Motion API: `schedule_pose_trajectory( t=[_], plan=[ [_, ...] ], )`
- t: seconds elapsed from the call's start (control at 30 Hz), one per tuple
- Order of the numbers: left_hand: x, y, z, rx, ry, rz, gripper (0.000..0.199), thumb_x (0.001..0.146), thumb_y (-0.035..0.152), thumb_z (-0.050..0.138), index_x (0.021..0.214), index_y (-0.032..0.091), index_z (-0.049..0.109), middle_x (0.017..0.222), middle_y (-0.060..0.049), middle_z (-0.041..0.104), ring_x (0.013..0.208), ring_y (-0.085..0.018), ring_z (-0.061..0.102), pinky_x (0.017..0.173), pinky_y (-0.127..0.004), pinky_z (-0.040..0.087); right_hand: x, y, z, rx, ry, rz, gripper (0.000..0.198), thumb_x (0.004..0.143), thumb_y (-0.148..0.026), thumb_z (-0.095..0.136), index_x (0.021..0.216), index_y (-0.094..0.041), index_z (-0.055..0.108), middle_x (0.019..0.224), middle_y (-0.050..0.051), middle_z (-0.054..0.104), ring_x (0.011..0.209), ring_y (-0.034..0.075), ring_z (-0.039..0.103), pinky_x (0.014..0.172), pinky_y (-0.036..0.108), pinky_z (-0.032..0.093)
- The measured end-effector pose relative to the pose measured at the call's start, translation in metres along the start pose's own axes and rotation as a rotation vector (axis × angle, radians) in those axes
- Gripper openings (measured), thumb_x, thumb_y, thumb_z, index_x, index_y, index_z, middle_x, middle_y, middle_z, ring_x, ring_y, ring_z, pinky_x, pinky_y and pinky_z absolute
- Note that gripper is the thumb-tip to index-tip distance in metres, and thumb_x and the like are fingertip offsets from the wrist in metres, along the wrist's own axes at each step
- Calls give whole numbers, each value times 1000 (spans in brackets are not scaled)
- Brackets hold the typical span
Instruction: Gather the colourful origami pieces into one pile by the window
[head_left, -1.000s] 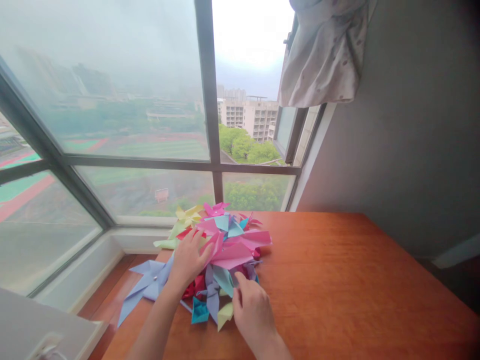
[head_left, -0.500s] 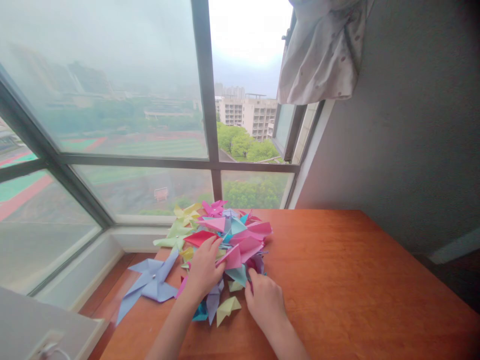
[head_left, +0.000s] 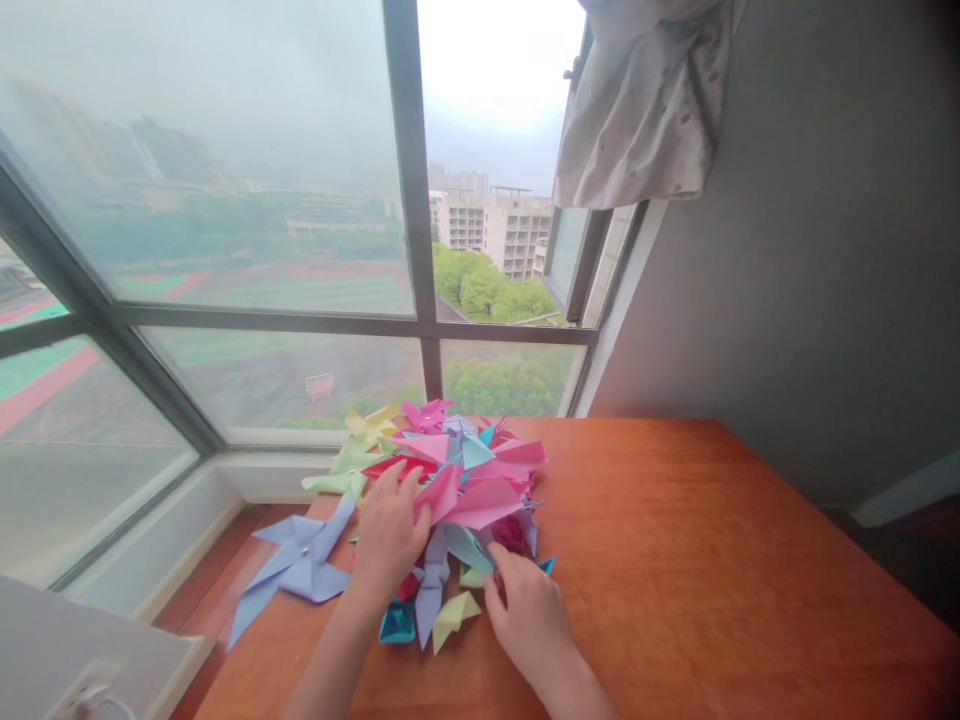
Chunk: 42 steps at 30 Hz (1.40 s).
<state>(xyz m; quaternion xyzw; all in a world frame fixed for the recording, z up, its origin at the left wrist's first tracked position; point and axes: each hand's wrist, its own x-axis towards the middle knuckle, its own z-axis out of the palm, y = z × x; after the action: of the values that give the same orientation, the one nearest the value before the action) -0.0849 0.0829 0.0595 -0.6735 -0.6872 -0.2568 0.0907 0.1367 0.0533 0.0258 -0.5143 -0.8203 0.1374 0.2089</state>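
A heap of colourful folded paper pieces, some shaped like pinwheels, covers the left part of the wooden table. My left hand lies over the heap's left side, its fingers and thumb closed at the edge of a pink folded paper. Beside those fingers is a red folded paper. At the front, my right hand is curled, thumb and forefinger at the tip of a light-blue folded paper. Below, a pale yellow piece, a lilac piece and a shiny blue piece rest on the table.
A large lavender pinwheel hangs partly over the table's left edge. Green and yellow pieces sit at the back. Window panes rise behind the table, with a tied curtain above right and a grey wall beyond.
My left hand has shifted slightly left, and the pink folded paper has moved left with it. My right hand has moved a little; more of the light-blue paper and the blue piece shows.
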Motion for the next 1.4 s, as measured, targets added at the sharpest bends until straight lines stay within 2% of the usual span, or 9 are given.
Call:
schedule_pose_trajectory(
  t=[0.17, 0.27, 0.33, 0.5, 0.7, 0.77, 0.93, 1.13, 1.4],
  plan=[
    [-17, 10, -16, -48, 206, -69, 36, 88, 18, 50, 123, 17, 55, 130, -16, 54, 124, -34, 52, 105, -52, 43, -7, 17, -7, 142, 95, -52, 30, 93, -25, 52, 120, -20, 63, 83, 3, 72, 75, 18, 70, 70, 25, 50],
    [-44, 27, -18, -185, 321, -75, 27, 91, 17, 48, 116, 23, 56, 117, -11, 61, 112, -29, 59, 100, -48, 47, -14, 41, -15, 202, 164, -22, 31, 95, -29, 47, 118, -19, 65, 78, 3, 72, 70, 17, 69, 70, 26, 52],
    [-67, 40, -16, -273, 334, -25, 23, 91, 15, 49, 110, 26, 58, 106, -8, 63, 100, -25, 63, 92, -43, 51, -19, 57, -17, 232, 180, -9, 31, 95, -29, 45, 116, -19, 66, 78, 4, 72, 69, 17, 68, 69, 27, 53],
    [-119, 69, -1, -482, 134, 204, 29, 87, 10, 50, 109, 26, 60, 93, -7, 70, 85, -21, 69, 74, -30, 55, -26, 77, -8, 372, 145, -4, 32, 92, -24, 45, 118, -18, 63, 87, 5, 72, 76, 18, 69, 72, 27, 55],
    [-126, 93, 22, -492, -218, 409, 30, 78, 5, 46, 98, 24, 58, 71, -3, 66, 62, -17, 64, 54, -24, 46, -32, 66, -2, 581, 148, -39, 27, 93, -23, 44, 110, -20, 66, 105, 9, 71, 90, 18, 69, 76, 25, 56],
    [-123, 97, 27, -469, -277, 412, 29, 76, 4, 47, 94, 23, 58, 70, -2, 66, 62, -17, 64, 52, -23, 43, -37, 66, -4, 577, 191, -25, 26, 95, -25, 43, 106, -19, 67, 104, 10, 70, 93, 19, 68, 78, 26, 56],
    [-122, 99, 36, -434, -334, 376, 22, 77, 4, 48, 84, 23, 58, 68, 0, 64, 61, -16, 63, 53, -23, 42, -48, 72, 0, 442, 197, 78, 33, 99, -31, 40, 83, -20, 66, 74, 4, 67, 66, 16, 64, 62, 24, 50],
    [-123, 97, 37, -468, -380, 317, 20, 82, 7, 48, 87, 23, 60, 73, -2, 65, 65, -17, 64, 57, -23, 46, -46, 72, 8, 243, 146, 0, 31, 97, -24, 41, 81, -21, 66, 77, 4, 68, 73, 17, 66, 69, 25, 48],
    [-118, 101, 30, -508, -399, 227, 19, 87, 10, 47, 86, 22, 62, 75, -4, 67, 68, -18, 65, 61, -24, 49, -45, 70, 5, 271, 138, 30, 29, 97, -24, 42, 81, -21, 66, 78, 4, 69, 73, 17, 66, 71, 25, 48]
  ],
)
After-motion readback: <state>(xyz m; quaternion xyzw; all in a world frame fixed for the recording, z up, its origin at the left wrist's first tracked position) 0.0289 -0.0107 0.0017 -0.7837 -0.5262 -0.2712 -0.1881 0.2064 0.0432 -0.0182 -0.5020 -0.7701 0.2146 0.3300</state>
